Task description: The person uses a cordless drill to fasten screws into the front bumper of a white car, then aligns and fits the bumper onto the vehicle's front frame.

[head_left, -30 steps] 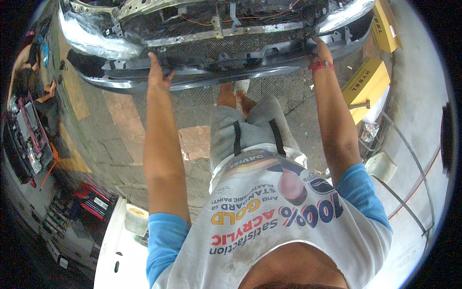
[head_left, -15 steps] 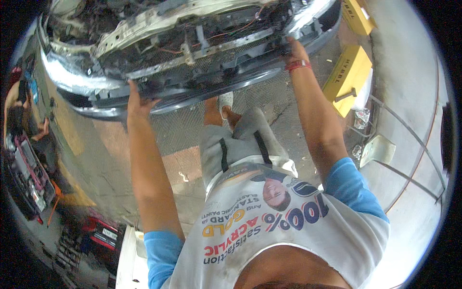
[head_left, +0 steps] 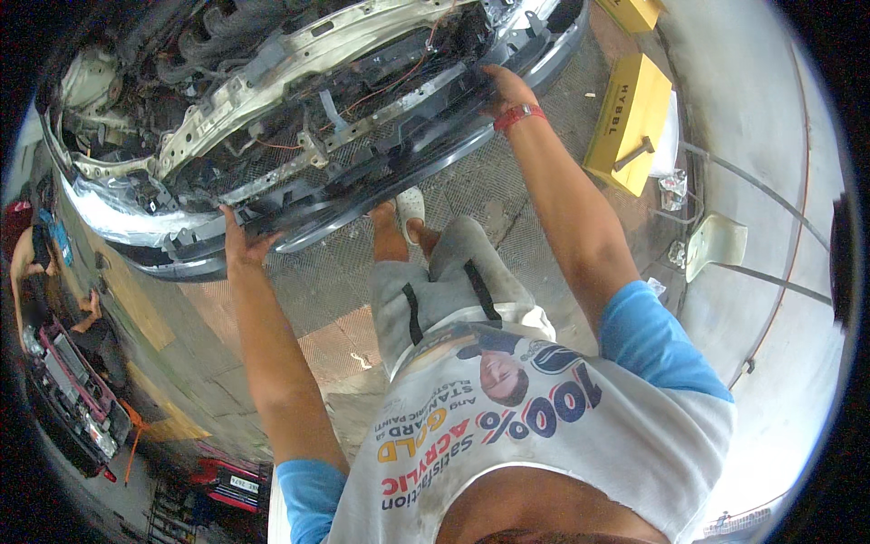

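Both my arms reach forward to a dark car bumper (head_left: 412, 174) at the front end of a car. My left hand (head_left: 243, 243) grips its upper edge near the left side, thumb on top and fingers partly hidden. Farther right, my right hand (head_left: 510, 92), with a red band at the wrist, holds the same edge; its fingers are mostly hidden. Behind the bumper lie the bare cream front frame (head_left: 217, 104) and a metal crossbar (head_left: 362, 127). A shiny headlight (head_left: 118, 213) sits at the car's left corner.
At the right, a yellow box (head_left: 625, 113) carries a hammer-like tool (head_left: 634, 153); another yellow box (head_left: 632, 11) stands beyond. A pale chair (head_left: 716, 243) is by the wall. At far left, another person (head_left: 38, 258) is beside a pinkish car front (head_left: 72, 381). A red car (head_left: 222, 480) stands behind.
The view has shifted, so the car front sits lower and farther left in the picture, with more of the engine bay showing. Both hands stay on the bumper.
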{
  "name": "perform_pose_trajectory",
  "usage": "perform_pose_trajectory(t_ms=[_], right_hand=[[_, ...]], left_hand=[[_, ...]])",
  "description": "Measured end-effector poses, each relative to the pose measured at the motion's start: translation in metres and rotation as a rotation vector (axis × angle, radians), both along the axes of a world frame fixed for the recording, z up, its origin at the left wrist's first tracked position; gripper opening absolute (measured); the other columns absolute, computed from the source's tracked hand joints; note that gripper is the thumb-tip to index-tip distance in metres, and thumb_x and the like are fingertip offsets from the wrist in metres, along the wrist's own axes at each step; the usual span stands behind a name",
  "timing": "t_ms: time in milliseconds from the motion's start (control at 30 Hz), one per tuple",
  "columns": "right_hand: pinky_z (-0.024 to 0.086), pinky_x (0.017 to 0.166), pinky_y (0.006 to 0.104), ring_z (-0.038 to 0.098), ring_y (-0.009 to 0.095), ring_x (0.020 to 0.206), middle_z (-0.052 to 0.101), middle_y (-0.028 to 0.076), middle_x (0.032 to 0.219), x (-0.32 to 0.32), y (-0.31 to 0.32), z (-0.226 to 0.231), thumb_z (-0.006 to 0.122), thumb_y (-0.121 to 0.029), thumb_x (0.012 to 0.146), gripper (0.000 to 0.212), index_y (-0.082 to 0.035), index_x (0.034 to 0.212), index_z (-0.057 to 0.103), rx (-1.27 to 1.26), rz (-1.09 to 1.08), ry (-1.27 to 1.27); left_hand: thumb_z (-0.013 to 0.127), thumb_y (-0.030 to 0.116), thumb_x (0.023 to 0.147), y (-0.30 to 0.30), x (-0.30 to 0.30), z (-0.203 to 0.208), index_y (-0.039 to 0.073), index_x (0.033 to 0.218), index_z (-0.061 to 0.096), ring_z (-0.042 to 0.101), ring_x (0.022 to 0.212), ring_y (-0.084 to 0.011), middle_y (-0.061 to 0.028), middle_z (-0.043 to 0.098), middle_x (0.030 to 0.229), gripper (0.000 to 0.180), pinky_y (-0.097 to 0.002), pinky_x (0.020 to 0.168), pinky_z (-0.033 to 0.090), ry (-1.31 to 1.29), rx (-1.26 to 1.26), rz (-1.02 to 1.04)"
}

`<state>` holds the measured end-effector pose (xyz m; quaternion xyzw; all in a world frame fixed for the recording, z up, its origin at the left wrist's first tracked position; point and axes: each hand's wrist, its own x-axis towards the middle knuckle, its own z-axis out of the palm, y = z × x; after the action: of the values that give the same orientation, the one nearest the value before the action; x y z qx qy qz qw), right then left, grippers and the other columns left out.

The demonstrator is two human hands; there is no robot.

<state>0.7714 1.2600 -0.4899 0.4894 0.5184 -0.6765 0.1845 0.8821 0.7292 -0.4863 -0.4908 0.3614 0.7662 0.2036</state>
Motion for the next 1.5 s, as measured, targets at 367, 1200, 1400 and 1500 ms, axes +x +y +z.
perform_pose_trajectory(t_ms=[367, 1200, 1400, 1500], right_hand=[[0.048, 0.081, 0.0551, 0.062, 0.031, 0.102, 0.067, 0.011, 0.116, -0.014, -0.002, -0.004, 0.056, -0.034, 0.092, 0.039, -0.007, 0.120, 0.062, -0.016, -0.030, 0.027], [0.046, 0.094, 0.0589, 0.053, 0.040, 0.113, 0.043, 0.025, 0.134, -0.021, 0.013, -0.051, 0.067, -0.020, 0.086, 0.059, -0.003, 0.135, 0.039, -0.211, -0.196, 0.035], [0.047, 0.090, 0.0610, 0.054, 0.042, 0.114, 0.045, 0.025, 0.134, -0.012, 0.003, -0.049, 0.066, -0.023, 0.087, 0.057, -0.003, 0.135, 0.041, -0.203, -0.148, 0.077], [0.048, 0.085, 0.0597, 0.054, 0.041, 0.114, 0.046, 0.027, 0.133, -0.005, 0.001, -0.049, 0.064, -0.028, 0.089, 0.055, -0.004, 0.135, 0.043, -0.145, -0.035, 0.080]], left_hand=[[0.045, 0.076, 0.086, -0.016, 0.007, -0.026, 0.011, 0.152, 0.025, 0.028, 0.141, -0.0428, -0.0191, 0.030, 0.154, 0.094, -0.0663, 0.110, 0.025, 0.050, 0.044, -0.078], [0.050, 0.072, 0.086, -0.006, -0.043, -0.030, 0.016, 0.147, 0.036, 0.043, 0.134, -0.0348, -0.0107, 0.044, 0.148, 0.084, -0.0627, 0.108, 0.030, 0.010, -0.184, 0.043], [0.036, 0.052, 0.101, -0.003, -0.046, -0.023, 0.016, 0.150, 0.031, 0.037, 0.137, -0.0365, -0.0109, 0.037, 0.152, 0.061, -0.0657, 0.109, 0.028, 0.001, -0.173, 0.096], [0.028, 0.044, 0.106, -0.014, -0.046, -0.041, 0.013, 0.153, 0.022, 0.028, 0.142, -0.0386, -0.0105, 0.026, 0.157, 0.057, -0.0660, 0.111, 0.025, -0.025, -0.137, 0.155]])
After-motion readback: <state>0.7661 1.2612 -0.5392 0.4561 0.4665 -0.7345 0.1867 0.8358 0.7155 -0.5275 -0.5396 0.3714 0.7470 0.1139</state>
